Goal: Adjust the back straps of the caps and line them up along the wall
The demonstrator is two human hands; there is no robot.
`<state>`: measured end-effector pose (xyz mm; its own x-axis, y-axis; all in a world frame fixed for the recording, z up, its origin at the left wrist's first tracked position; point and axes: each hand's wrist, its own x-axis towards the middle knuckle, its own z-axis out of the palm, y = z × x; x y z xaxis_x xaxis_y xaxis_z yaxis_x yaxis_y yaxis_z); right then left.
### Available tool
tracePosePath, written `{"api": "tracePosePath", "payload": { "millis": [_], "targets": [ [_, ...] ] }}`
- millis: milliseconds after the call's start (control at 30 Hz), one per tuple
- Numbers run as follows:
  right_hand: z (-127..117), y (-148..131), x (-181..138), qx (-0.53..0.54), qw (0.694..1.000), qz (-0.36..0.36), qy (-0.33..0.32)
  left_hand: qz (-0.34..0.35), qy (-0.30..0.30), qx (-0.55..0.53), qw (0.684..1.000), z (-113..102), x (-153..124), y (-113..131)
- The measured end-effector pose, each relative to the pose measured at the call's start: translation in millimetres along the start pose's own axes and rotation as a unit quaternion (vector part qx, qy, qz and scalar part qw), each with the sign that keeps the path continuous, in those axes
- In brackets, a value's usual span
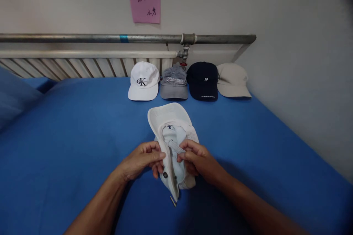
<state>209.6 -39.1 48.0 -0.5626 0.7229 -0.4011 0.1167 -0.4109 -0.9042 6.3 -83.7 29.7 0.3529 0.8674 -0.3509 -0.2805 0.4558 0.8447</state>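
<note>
A pale baseball cap (171,115) is held upside down over the blue sheet, its brim pointing away from me and its inside facing up. My left hand (146,159) pinches the cap's left edge between thumb and fingers, near a dark round snap. Inside the opening, my right hand (200,158) is closed with thumb and forefinger on a whitish label (175,147). Its other fingers are partly hidden by the cap's right side. At the near end of the cap a small metal buckle (173,201) hangs from the strap.
Along the far edge stand a white cap (143,80), a grey cap (173,82), a navy cap (203,80) and a beige cap (233,79). Behind them run a radiator (96,67) and a metal pipe (82,38). A blue sheet (68,136) covers the surface.
</note>
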Motion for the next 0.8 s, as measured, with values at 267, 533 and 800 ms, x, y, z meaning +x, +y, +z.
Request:
{"api": "tracePosePath", "payload": {
  "millis": [267, 533, 800],
  "targets": [
    [7.5, -2.3, -12.5, -0.093, 0.991, -0.091, -0.009, 0.059, -0.061, -0.002, 0.996, 6.5, -3.0, 1.2],
    [5.9, -8.4, -19.5, -0.124, 0.99, -0.055, 0.028, 0.174, 0.116, 0.11, 0.972, 1.5, -3.7, 1.6],
    [-13.5, -12.7, -9.5, 0.051, 0.999, 0.005, 0.01, 0.237, 0.202, 0.276, 0.909, -9.1, 4.5, -0.9]
  ]
}}
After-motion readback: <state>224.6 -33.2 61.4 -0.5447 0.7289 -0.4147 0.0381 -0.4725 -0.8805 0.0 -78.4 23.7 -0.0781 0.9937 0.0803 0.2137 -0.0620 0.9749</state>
